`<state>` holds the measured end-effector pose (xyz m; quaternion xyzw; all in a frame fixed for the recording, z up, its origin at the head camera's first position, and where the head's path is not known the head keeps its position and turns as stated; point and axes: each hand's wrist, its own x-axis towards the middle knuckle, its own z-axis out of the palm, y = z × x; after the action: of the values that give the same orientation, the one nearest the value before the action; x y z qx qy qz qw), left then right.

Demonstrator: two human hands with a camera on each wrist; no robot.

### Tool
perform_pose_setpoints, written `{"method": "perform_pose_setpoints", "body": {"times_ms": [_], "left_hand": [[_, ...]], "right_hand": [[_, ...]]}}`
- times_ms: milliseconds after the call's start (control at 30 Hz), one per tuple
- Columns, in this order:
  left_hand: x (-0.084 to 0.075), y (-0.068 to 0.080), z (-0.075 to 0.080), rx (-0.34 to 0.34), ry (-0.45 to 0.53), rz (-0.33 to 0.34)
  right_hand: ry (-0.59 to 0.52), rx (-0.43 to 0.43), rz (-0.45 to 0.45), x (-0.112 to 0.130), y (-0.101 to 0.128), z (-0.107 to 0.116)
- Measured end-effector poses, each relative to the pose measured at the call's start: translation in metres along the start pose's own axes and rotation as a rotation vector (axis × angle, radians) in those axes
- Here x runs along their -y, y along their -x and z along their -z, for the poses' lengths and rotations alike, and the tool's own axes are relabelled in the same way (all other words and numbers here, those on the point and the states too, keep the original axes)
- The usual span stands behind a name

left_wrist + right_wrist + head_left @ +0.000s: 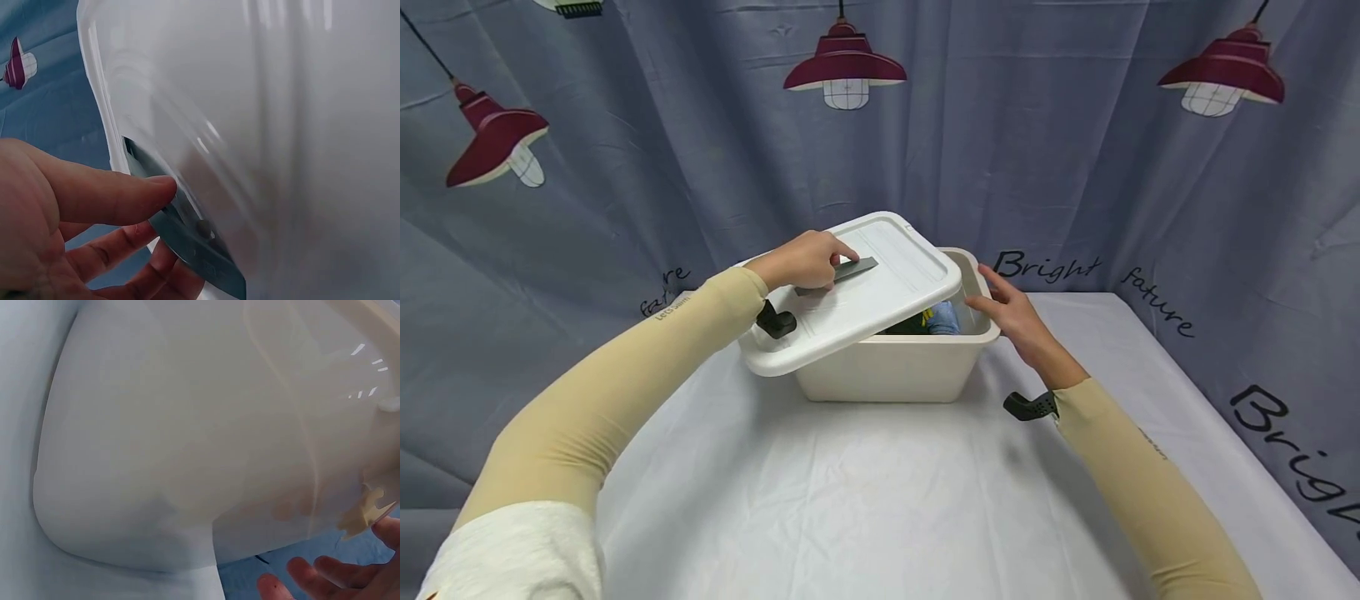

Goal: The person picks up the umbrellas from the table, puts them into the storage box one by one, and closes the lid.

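White lid (857, 287) held askew over the storage box (895, 367), gripped by its grey handle (844, 272)
Left hand (801, 260) pinches the handle; right hand (1018, 312), fingers relaxed, touches the rim. The tilted lid may slip off.

A staged recording set: lamp-printed backdrop curtain (1037, 150) behind a table (850, 500) draped in white cloth

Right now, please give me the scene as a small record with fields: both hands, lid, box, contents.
left hand: grips the grey handle of the lid
right hand: fingers straight, at the right rim of the box, contact unclear
lid: white, tilted, shifted left, box partly uncovered
box: cream plastic, on the white tablecloth
contents: something blue and dark, unclear
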<state>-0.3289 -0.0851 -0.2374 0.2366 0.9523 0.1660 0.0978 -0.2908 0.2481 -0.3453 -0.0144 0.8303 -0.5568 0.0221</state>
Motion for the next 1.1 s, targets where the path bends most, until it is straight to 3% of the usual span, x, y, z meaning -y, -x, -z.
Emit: {"method": "perform_pose_setpoints", "body": {"times_ms": [267,467,933,1100], "left_hand": [[-0.01,-0.008,-0.004,0.005,-0.024,-0.016],[-0.015,-0.014,-0.008,0.013,-0.048,-0.041],[-0.03,-0.029,-0.011,0.007,-0.081,-0.083],[-0.031,-0.029,-0.011,0.026,-0.108,-0.083]], "right_hand": [[-0.002,-0.016,-0.019,0.004,-0.001,-0.003],[0.042,-0.091,-0.006,0.001,0.0,-0.004],[0.023,-0.154,0.088,0.001,0.01,-0.003],[0.058,-0.141,0.163,0.001,0.012,-0.004]]}}
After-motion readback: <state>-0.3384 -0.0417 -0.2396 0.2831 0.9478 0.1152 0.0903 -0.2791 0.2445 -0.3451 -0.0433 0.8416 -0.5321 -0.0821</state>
